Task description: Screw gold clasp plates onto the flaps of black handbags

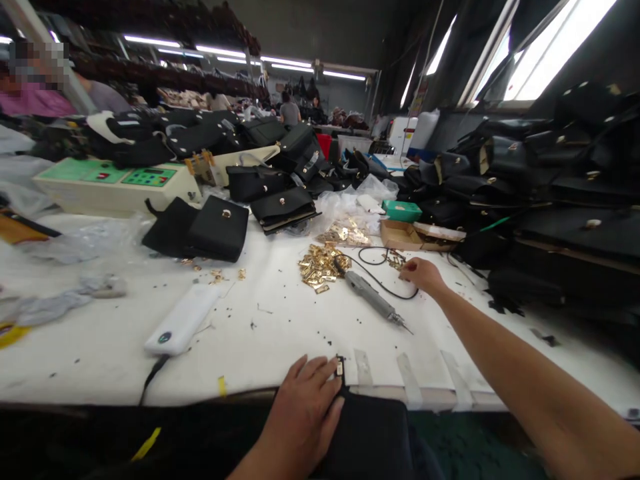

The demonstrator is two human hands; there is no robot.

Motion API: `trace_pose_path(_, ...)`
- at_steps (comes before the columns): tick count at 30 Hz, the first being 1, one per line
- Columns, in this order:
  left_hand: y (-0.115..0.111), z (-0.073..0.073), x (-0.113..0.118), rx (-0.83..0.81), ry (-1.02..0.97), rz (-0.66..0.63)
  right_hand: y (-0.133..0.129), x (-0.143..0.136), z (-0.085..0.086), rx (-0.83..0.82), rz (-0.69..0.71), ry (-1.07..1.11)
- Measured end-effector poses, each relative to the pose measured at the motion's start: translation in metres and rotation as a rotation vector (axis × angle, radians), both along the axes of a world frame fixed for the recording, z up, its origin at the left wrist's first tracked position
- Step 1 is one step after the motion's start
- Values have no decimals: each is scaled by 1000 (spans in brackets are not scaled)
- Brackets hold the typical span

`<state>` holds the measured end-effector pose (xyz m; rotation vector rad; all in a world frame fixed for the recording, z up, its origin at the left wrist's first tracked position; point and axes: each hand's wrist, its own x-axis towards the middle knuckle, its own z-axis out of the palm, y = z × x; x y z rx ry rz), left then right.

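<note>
My left hand [306, 407] lies over a black leather piece [373, 433] at the table's front edge, its fingers pressed together beside a small metal fitting [340, 367] on a black tab. My right hand [421, 274] reaches out to a small pile of dark and gold parts [396, 259]; its fingertips are pinched, and what they hold is too small to make out. Between the hands a grey electric screwdriver [373, 297] lies with its tip toward the front right. Gold metal plates [320, 267] are heaped behind it.
A white power bank [183, 320] with a cable lies left on the white table [280, 333]. Black bags [219, 228] stand behind it, near a green-topped machine [117, 187]. More bags [565, 227] are stacked right. An open cardboard box [400, 235] sits behind my right hand. People are in the background.
</note>
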<state>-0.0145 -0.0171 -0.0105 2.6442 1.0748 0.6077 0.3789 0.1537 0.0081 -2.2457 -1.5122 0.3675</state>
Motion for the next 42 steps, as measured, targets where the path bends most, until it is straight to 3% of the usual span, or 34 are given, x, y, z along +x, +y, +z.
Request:
trace_pose_path(3,-3,3,3,-76,-22,1,-25,-27,8,69,28,99)
trace_pose_path(5,-3,1,3,-75,-35,-8,-53,-61,15,79,128,317)
trace_pose_path(9,-1,-2,4,-55,-25,-17,-115,-136,19,-150,408,796)
trace_pose_path(13,-1,0,4,-47,-15,-11,-144,-176,6,-234,372,884)
trace_pose_path(19,1,1,5,-56,-30,-2,-144,-180,-7,-281,344,877)
trace_pose_path(26,2,-7,4,-41,-121,-4,-144,-185,-6,-266,375,744)
trace_pose_path(35,1,-3,4,-58,-106,0,-145,-189,-1,-187,447,547)
trace_pose_path(42,2,-4,5,-48,-121,0,-144,-189,-2,-189,440,520)
